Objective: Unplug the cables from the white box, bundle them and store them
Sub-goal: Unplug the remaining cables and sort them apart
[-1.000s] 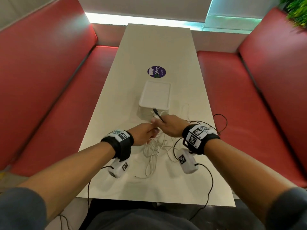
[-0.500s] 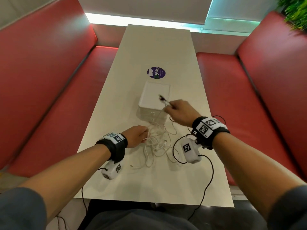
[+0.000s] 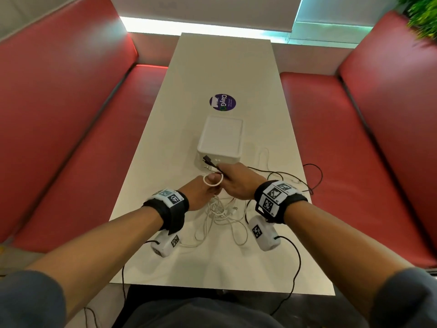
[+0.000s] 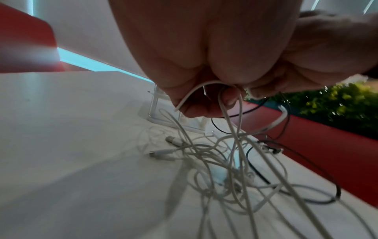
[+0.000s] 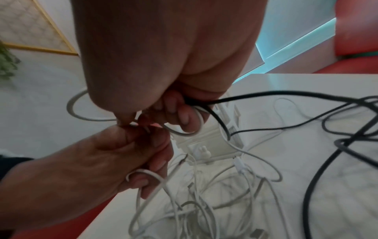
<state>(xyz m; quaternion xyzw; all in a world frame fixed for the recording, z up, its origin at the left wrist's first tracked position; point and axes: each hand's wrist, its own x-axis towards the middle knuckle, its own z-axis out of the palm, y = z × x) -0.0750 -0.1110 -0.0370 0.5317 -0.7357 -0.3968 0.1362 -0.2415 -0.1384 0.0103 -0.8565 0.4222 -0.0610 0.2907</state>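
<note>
The white box (image 3: 221, 138) lies mid-table (image 3: 224, 62), its port side facing me. Just in front of it my two hands meet. My left hand (image 3: 211, 185) grips a bunch of white cables (image 4: 231, 132), with a small white loop (image 3: 213, 179) standing above its fingers. My right hand (image 3: 224, 172) holds a black cable (image 5: 266, 95) and a white one; their plug ends (image 3: 208, 160) stick out towards the box. The rest of the white cables (image 3: 222, 216) lie tangled under my hands. I cannot tell whether any cable is still plugged into the box.
The black cable (image 3: 307, 176) trails over the table's right edge. A round purple sticker (image 3: 222, 102) lies beyond the box. Red benches (image 3: 71, 143) (image 3: 350, 150) flank the table. A plant (image 3: 423, 15) stands at the far right.
Half a second ago my right hand was out by the box with the cable ends. It has come back to my left hand, and a white loop now stands between them.
</note>
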